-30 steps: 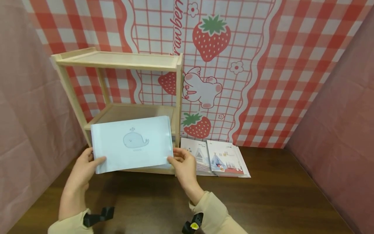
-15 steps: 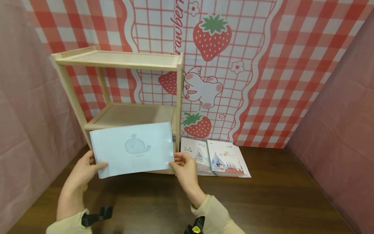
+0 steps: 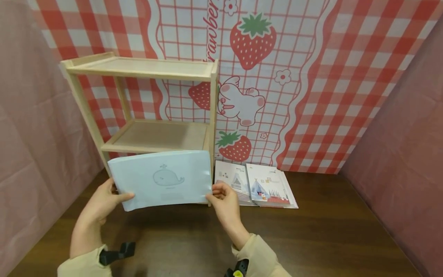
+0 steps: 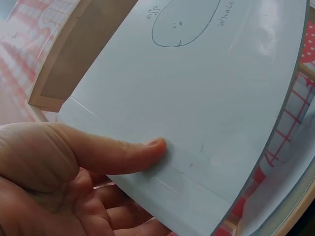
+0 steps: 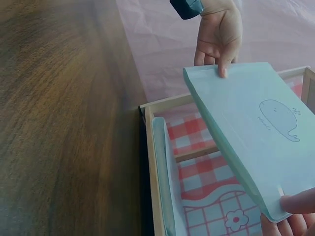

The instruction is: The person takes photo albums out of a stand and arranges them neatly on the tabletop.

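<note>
Both hands hold a pale blue notebook (image 3: 166,182) with a line-drawn whale on its cover, lettered "Whale" in the left wrist view. My left hand (image 3: 104,200) grips its left end, thumb (image 4: 123,155) flat on the cover and fingers behind. At the opposite end my right hand (image 3: 225,204) pinches the lower corner between thumb and fingers. The notebook is in front of a wooden shelf rack (image 3: 155,148), over its lower opening. In the right wrist view, another pale blue notebook (image 5: 165,172) lies on the rack's lowest level.
Two stacks of white picture books, a left stack (image 3: 235,182) and a right stack (image 3: 268,188), lie beside the rack on the dark wooden table (image 3: 311,238). A strawberry-print cloth (image 3: 294,77) hangs behind. Pink cloth (image 3: 38,115) borders the left side.
The notebook has come down and slightly to the right, showing more of the middle shelf. Both hands have kept their grip on it and moved with it.
</note>
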Tool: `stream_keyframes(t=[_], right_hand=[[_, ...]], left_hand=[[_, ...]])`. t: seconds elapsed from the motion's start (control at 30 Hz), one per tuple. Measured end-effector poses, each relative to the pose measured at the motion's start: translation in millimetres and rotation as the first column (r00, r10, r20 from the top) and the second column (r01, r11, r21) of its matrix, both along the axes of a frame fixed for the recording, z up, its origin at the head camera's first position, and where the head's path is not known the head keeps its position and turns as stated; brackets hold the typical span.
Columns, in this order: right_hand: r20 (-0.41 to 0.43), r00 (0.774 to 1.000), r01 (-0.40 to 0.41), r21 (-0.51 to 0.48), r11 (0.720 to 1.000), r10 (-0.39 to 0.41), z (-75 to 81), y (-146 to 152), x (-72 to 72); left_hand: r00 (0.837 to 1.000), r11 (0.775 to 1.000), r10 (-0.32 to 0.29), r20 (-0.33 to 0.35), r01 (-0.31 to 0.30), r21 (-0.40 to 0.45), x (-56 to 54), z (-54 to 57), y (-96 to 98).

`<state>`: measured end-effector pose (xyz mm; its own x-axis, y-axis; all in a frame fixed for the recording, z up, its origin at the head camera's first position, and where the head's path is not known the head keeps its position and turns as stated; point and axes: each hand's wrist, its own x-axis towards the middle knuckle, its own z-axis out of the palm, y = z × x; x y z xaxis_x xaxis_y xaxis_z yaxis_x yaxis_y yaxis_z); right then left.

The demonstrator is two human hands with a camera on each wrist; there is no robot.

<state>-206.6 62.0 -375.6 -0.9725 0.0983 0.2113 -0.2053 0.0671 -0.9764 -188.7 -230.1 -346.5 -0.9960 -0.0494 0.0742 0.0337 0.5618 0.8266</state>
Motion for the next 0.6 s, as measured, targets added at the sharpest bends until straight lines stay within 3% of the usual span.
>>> stream_keyframes(t=[0.23, 0.6], right_hand=[[0.029, 0.999, 0.030, 0.018, 0.999, -0.031, -3.6, 11.0, 3.5], [0.075, 0.994, 0.080, -0.004, 0.997, -0.080, -13.2, 31.3, 10.6]], left_hand=[[0.998, 0.999, -0.042, 0.036, 0.042, 0.005, -1.5, 1.8, 8.3], [0.993, 0.992, -0.120, 0.004, 0.119, 0.051, -5.8, -0.2, 25.1]])
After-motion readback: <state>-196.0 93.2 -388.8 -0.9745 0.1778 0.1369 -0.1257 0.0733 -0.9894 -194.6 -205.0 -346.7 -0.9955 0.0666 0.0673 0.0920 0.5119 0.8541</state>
